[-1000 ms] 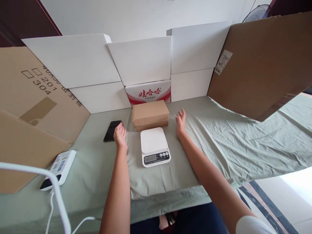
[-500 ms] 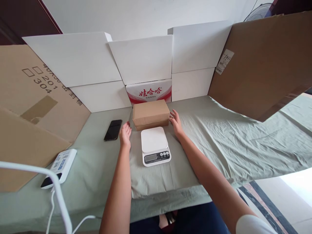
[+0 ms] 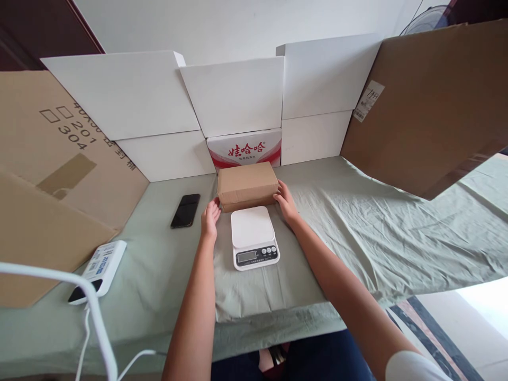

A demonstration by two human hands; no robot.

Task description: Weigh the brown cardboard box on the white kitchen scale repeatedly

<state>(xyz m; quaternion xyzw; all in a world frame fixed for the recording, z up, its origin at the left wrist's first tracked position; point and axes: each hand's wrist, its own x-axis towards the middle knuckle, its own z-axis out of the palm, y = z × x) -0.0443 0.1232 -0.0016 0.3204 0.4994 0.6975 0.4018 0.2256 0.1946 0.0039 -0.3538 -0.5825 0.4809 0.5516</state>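
The cardboard box sits pressed between left hand and right hand, both flat-open; uneven pressure could drop it onto the scale.

My palms hide the end faces of the brown box. The scale's display is too small to read. The left edge cuts off the white cable.
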